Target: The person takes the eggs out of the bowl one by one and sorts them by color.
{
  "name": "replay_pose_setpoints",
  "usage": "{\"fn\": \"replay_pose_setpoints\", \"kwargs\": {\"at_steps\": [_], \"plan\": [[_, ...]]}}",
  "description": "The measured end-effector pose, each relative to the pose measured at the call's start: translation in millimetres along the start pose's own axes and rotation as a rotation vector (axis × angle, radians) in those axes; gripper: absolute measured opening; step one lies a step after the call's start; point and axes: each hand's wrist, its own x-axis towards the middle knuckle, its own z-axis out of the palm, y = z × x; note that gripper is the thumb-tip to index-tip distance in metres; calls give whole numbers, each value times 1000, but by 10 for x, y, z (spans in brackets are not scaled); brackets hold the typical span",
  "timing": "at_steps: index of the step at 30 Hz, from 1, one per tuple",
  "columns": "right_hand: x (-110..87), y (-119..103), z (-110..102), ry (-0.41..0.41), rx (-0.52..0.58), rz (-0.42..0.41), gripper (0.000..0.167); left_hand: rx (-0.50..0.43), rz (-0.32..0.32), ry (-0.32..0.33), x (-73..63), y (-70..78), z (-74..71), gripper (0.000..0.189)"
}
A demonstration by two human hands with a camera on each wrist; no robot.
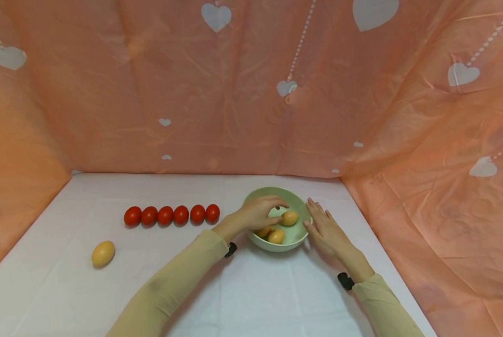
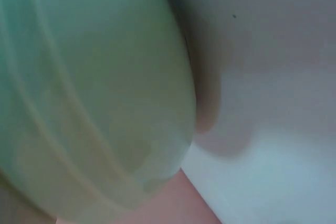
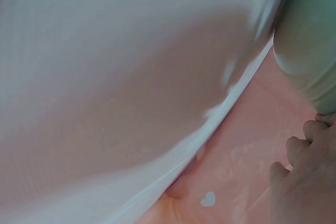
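Observation:
A pale green bowl [image 1: 298, 236] stands on the white table, with a few yellow egg-shaped objects [image 1: 276, 236] inside. My left hand [image 1: 257, 213] reaches over the bowl's left rim. Its thumb and fingers are spread apart, close beside another yellow egg-shaped object [image 1: 289, 217]; no firm hold on it shows. My right hand [image 1: 326, 229] lies along the bowl's right side with fingers extended. In the left wrist view the bowl's outer wall [image 2: 105, 77] fills the left part. The right wrist view shows my right hand's knuckles [image 3: 307, 156] near the bowl [image 3: 310, 40].
Left of the bowl, several glossy red egg-shaped objects [image 1: 165, 216] stand in a row. A single yellow egg-shaped object [image 1: 103, 254] lies in front, farther left. Orange cloth with white hearts [image 1: 251, 117] hangs behind the white-covered table [image 1: 251, 299] and at both sides.

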Motion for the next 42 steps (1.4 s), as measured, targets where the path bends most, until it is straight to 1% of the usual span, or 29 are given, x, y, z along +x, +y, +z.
{"fn": "replay_pose_setpoints", "kwargs": {"at_steps": [4, 9, 15, 20, 24, 28, 35, 42], "plan": [[5, -1, 4, 6, -3, -7, 63, 13, -6, -36, 87, -20, 46, 39], [10, 4, 0, 12, -6, -11, 63, 18, 27, -59, 186, -60, 92, 37], [9, 3, 6, 10, -6, -6, 62, 73, 31, -123, 301, -87, 143, 36], [9, 3, 21, 10, -4, -1, 62, 98, 41, -175, 351, -95, 184, 39], [8, -2, 21, 7, -5, 2, 63, 105, 15, -208, 375, -89, 203, 43], [9, -1, 17, 3, -9, 4, 63, 95, -8, -223, 393, -82, 214, 45], [10, 7, 15, 1, -6, 2, 63, 81, 17, -229, 403, -95, 239, 45], [4, -7, 3, -4, -5, 10, 64, 86, 21, -224, 399, -104, 251, 45]]}}
